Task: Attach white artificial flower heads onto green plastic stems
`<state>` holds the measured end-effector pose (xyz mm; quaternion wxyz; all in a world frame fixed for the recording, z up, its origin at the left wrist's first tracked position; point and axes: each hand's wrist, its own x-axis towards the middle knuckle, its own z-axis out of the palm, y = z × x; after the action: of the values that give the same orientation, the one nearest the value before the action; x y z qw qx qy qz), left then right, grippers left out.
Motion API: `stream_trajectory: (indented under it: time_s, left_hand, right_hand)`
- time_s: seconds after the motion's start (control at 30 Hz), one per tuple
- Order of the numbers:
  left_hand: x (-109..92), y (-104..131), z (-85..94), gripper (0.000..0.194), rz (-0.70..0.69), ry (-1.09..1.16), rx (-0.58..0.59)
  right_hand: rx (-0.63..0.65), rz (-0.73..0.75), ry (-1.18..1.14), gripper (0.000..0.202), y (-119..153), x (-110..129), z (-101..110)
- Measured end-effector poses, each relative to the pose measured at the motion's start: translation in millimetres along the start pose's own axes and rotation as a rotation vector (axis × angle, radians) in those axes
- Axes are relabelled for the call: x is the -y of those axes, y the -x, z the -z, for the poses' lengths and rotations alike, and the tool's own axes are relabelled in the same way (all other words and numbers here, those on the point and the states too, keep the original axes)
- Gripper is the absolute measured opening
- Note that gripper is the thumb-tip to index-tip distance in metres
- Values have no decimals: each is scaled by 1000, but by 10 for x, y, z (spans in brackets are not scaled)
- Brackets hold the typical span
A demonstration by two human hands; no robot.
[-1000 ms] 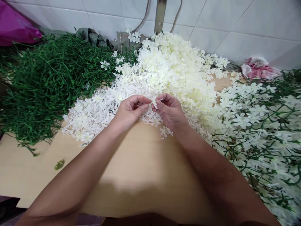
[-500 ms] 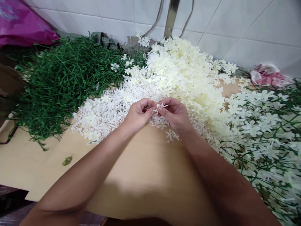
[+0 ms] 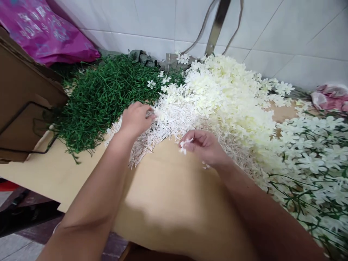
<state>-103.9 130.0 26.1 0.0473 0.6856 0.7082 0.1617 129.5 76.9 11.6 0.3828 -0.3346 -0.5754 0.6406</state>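
A: Where's the white flower?
B: Pinched between thumb and fingers of your right hand.
A: What's changed?
B: Half a second ago, both your hands met at it. Now your left hand has parted to the white stems. Reads as joint work split: flower in your right's keeping alone, left busy at the stems.
A: Left gripping?
B: Fingers curled, tips partly hidden; can't tell whether you've taken any.
A: Surface, room?
B: Tan board under and nearer you than both hands. Cream blossoms beyond your right, green stems beyond your left. Farther left, cardboard box, purple bag. Tiled wall behind.
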Motion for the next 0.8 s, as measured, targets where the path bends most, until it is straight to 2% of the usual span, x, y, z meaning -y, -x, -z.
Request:
stream_trajectory:
  time_s: [0.07, 0.1, 0.3, 0.43, 0.5, 0.6, 0.73, 0.8]
  left_hand:
    - [47, -5, -14, 24, 10, -27, 75]
    - [59, -4, -18, 22, 12, -23, 61]
    - [181, -77, 79, 20, 62, 94, -149]
    - [266, -272, 84, 31, 111, 1, -212]
    - [286, -404, 37, 37, 73, -107, -196]
    - [307, -593, 17, 33, 40, -168, -149]
    - [327, -746, 169, 33, 37, -61, -212]
    - [317, -770, 240, 30, -10, -114, -136]
  right_hand:
    - [127, -92, 65, 32, 0, -59, -41]
    - [139, -116, 108, 31, -6, -96, -44]
    - [-118, -53, 195, 24, -77, -289, 115]
    - [-130, -31, 260, 22, -100, -357, 160]
    - [-114, -8, 284, 23, -105, -376, 154]
    - [-104, 1, 287, 25, -116, -387, 151]
    - [-93, -25, 294, 26, -133, -386, 158]
    - [-90, -25, 287, 26, -136, -385, 159]
